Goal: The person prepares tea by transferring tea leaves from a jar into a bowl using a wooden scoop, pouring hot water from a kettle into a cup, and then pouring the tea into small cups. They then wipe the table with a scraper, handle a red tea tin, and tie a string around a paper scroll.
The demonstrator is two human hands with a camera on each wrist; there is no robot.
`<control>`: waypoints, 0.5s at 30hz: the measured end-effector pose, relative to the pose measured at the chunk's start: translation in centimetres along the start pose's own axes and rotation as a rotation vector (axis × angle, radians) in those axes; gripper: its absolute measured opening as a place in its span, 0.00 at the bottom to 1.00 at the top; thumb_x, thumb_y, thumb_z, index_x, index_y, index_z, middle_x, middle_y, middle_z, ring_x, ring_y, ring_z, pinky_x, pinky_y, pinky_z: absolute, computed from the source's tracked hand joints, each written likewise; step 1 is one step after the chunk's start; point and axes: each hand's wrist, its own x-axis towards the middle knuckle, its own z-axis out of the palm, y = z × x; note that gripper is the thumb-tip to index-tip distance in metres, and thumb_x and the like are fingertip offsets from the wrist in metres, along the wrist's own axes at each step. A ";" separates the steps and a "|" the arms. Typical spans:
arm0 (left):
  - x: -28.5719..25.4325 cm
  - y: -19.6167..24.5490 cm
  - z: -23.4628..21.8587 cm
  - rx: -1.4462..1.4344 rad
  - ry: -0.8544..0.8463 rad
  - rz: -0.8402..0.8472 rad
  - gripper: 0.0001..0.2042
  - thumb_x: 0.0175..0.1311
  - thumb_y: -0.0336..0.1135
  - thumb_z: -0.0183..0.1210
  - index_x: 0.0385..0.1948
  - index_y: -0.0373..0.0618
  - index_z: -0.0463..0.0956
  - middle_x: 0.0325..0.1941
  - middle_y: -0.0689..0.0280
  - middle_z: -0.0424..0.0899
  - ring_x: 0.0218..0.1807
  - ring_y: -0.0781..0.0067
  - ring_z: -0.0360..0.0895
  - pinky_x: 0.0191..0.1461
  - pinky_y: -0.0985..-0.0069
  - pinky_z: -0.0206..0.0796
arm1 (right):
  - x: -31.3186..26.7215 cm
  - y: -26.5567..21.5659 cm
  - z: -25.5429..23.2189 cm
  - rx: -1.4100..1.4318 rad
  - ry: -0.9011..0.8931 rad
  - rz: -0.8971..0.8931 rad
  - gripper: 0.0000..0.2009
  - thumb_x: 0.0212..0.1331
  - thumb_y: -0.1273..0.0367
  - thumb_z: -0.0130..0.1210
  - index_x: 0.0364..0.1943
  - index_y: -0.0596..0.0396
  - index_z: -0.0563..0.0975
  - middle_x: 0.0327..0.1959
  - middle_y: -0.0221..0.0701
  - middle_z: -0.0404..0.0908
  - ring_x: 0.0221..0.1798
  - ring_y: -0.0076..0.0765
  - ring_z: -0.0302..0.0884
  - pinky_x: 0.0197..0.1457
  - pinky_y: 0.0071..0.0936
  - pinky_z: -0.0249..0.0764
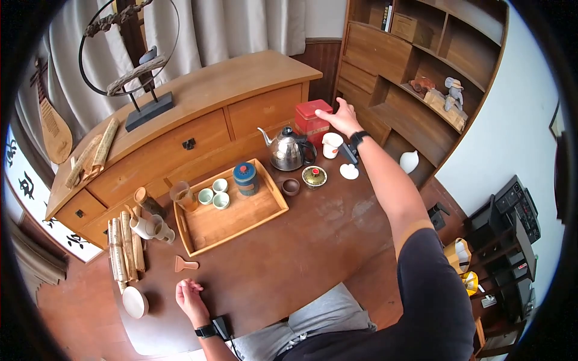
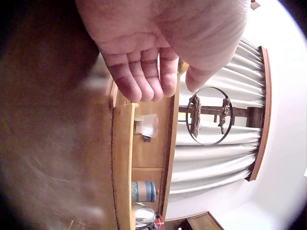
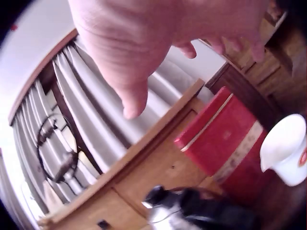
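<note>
My right hand (image 1: 344, 118) is stretched out over the red box (image 1: 312, 131), its thumb and fingers spread apart and holding nothing. In the right wrist view the thumb hangs above the lid side of that red box (image 3: 218, 139). Close by stand a white spouted pitcher (image 1: 331, 147) and a steel kettle (image 1: 285, 154) with a black handle. Near the table's front edge, my left hand (image 1: 192, 302) lies palm up with loosely bent fingers and nothing in them. A brown flat tool with a flared end (image 1: 185, 264) lies just beyond it.
A wooden tray (image 1: 232, 228) carries a blue jar (image 1: 245, 180), several pale green cups (image 1: 221, 200) and a glass. Beside the kettle are a lidded bowl (image 1: 314, 176), a dark cup (image 1: 291, 187) and a white disc (image 1: 348, 171). Bamboo scrolls (image 1: 124, 246) and a bowl (image 1: 135, 302) lie left.
</note>
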 end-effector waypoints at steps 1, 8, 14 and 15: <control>0.1 -0.3 -0.3 0.017 -0.013 0.004 0.14 0.81 0.44 0.55 0.39 0.44 0.79 0.35 0.67 0.82 0.34 0.80 0.77 0.40 0.80 0.70 | 1.0 0.0 0.2 -0.094 -0.060 0.023 0.65 0.41 0.36 0.75 0.80 0.57 0.54 0.79 0.56 0.53 0.82 0.65 0.52 0.81 0.54 0.59; 0.1 -0.1 0.2 0.040 0.036 -0.010 0.12 0.81 0.41 0.56 0.38 0.43 0.78 0.34 0.66 0.82 0.33 0.78 0.77 0.39 0.79 0.70 | 3.5 -1.6 4.1 -0.277 -0.136 0.117 0.71 0.34 0.37 0.79 0.84 0.40 0.46 0.85 0.52 0.41 0.82 0.71 0.49 0.80 0.65 0.57; 0.0 -0.2 0.2 0.048 0.046 -0.009 0.12 0.81 0.40 0.56 0.38 0.42 0.78 0.35 0.65 0.82 0.33 0.78 0.77 0.39 0.79 0.70 | 2.0 -1.8 6.3 -0.290 -0.085 0.068 0.69 0.34 0.39 0.79 0.83 0.38 0.47 0.83 0.51 0.45 0.81 0.67 0.55 0.77 0.59 0.65; 0.1 -0.2 0.2 0.050 0.055 -0.011 0.12 0.81 0.40 0.56 0.38 0.42 0.78 0.36 0.64 0.82 0.33 0.78 0.77 0.39 0.78 0.70 | 1.9 -1.7 6.5 -0.300 -0.064 0.066 0.69 0.34 0.39 0.79 0.83 0.38 0.48 0.83 0.52 0.46 0.80 0.67 0.56 0.76 0.58 0.66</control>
